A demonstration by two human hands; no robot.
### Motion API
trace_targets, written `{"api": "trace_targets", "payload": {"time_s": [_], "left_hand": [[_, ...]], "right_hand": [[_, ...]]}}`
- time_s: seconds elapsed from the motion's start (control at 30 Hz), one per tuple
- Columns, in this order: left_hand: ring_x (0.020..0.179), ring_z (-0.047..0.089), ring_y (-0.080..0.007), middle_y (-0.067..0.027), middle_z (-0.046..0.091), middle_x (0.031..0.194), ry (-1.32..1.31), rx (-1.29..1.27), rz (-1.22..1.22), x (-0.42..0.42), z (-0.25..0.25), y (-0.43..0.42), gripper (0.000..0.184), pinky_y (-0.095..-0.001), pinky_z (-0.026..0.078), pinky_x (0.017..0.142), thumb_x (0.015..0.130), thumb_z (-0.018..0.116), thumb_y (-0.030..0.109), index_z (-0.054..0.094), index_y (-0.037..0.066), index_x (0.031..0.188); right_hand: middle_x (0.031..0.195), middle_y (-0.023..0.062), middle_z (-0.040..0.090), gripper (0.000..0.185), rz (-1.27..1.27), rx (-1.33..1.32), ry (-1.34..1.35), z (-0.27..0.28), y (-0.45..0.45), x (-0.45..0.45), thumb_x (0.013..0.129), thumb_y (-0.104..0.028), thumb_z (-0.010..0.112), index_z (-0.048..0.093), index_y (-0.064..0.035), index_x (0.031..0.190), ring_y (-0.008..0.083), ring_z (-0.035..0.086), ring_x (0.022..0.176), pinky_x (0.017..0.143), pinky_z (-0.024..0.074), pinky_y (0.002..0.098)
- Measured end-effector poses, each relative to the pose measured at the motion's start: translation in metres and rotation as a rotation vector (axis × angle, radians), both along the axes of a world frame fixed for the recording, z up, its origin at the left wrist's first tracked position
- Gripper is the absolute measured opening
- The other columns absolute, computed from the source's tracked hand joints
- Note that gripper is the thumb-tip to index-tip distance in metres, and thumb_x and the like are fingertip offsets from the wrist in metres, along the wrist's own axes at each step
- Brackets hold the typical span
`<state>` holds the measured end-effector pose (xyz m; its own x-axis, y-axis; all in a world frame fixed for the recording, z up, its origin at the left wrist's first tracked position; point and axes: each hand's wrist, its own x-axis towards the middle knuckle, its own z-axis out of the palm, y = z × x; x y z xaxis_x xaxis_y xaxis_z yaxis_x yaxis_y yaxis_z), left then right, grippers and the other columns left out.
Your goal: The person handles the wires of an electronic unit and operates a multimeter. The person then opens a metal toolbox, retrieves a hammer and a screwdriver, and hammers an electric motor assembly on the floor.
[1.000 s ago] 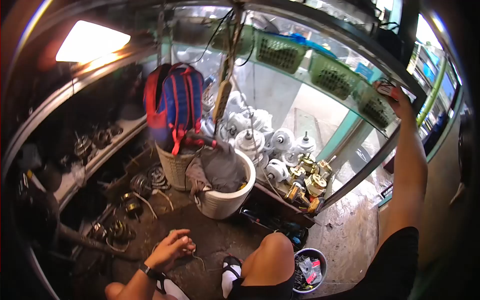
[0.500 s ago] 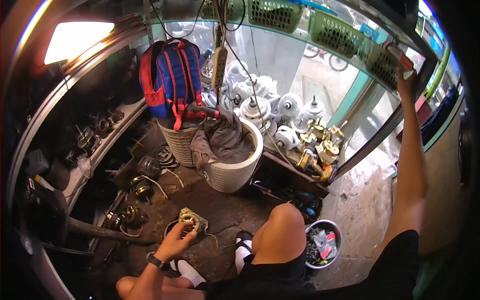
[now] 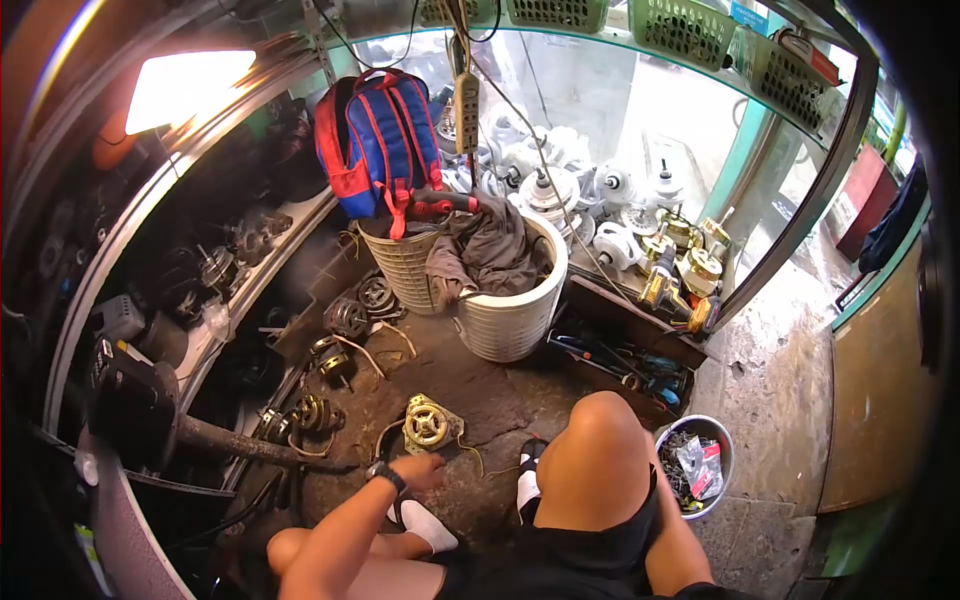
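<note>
Our left hand [image 3: 422,472] was loosely curled above the dark, stained floor [image 3: 480,395], its back towards us, and we could not tell whether the fingers had hold of anything. Our right hand was out of sight past our bent knee [image 3: 600,450], so neither its opening nor its grip could be told. Just beyond the left hand sat the brass-coloured metal motor with a round, spoked face [image 3: 428,425], face up, a thin pale wire [image 3: 470,448] trailing beside it. We judged its body largely together, but that loose wire suggested work left; any fasteners were too small to make out. Farther beyond the left hand, to its left, several dark-and-brassy motors [image 3: 330,360] lay untouched.
</note>
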<state>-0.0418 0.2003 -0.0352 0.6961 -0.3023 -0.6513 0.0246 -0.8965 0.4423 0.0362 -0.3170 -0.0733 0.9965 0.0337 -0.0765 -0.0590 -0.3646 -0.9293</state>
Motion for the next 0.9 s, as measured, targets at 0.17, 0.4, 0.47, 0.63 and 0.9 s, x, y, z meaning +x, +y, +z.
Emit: {"api": "trace_targets", "payload": {"time_s": [0.17, 0.4, 0.47, 0.63, 0.9], "left_hand": [[0.079, 0.071, -0.0264, -0.0143, 0.074, 0.090, -0.620, -0.305, 1.235, 0.011, -0.085, -0.023, 0.037, -0.0410, 0.056, 0.070, 0.092, 0.069, 0.025, 0.068, 0.002, 0.121], [0.059, 0.060, -0.0178, -0.0114, 0.066, 0.087, -0.101, -0.439, 1.571, -0.062, -0.230, -0.147, 0.054, -0.0327, 0.046, 0.047, 0.088, 0.073, 0.009, 0.053, -0.001, 0.137], [0.110, 0.067, -0.0342, -0.0228, 0.071, 0.112, 0.141, -0.572, 1.719, -0.054, -0.166, -0.152, 0.047, -0.0439, 0.052, 0.096, 0.081, 0.078, 0.016, 0.062, -0.006, 0.119], [0.136, 0.047, -0.0378, -0.0253, 0.045, 0.146, -0.322, -0.294, 1.741, -0.028, -0.153, -0.106, 0.090, -0.0455, 0.039, 0.115, 0.077, 0.086, 0.025, 0.038, -0.004, 0.147], [0.146, 0.032, -0.0432, -0.0267, 0.034, 0.155, -0.547, 0.096, 1.446, 0.019, -0.143, -0.040, 0.123, -0.0510, 0.029, 0.121, 0.070, 0.088, 0.054, 0.023, -0.003, 0.157]], "right_hand": [[0.088, 0.0061, 0.068, 0.019, -0.126, 0.139, 0.027, 0.111, 0.017, 0.047, 0.098, -0.011, 0.063, 0.067, 0.0004, 0.112, 0.0110, 0.063, 0.078, 0.070, 0.0514, 0.0270], [0.102, 0.0092, 0.067, 0.022, 0.205, -0.106, -0.589, 0.285, 0.148, 0.011, 0.093, -0.003, 0.068, 0.067, -0.0034, 0.114, 0.0180, 0.066, 0.086, 0.078, 0.0532, 0.0312], [0.106, 0.0126, 0.066, 0.027, 0.449, -0.137, -0.594, 0.314, 0.176, -0.012, 0.090, -0.004, 0.071, 0.066, -0.0046, 0.117, 0.0250, 0.066, 0.090, 0.082, 0.0540, 0.0343], [0.118, 0.0174, 0.063, 0.048, 1.061, -0.452, -0.516, 0.287, 0.188, -0.032, 0.091, -0.022, 0.072, 0.057, -0.0074, 0.134, 0.0393, 0.064, 0.104, 0.091, 0.0529, 0.0461], [0.113, 0.0182, 0.063, 0.053, 1.371, -0.675, -0.173, 0.230, 0.197, -0.031, 0.095, -0.030, 0.069, 0.053, -0.0055, 0.138, 0.0390, 0.066, 0.098, 0.084, 0.0533, 0.0475]]}}
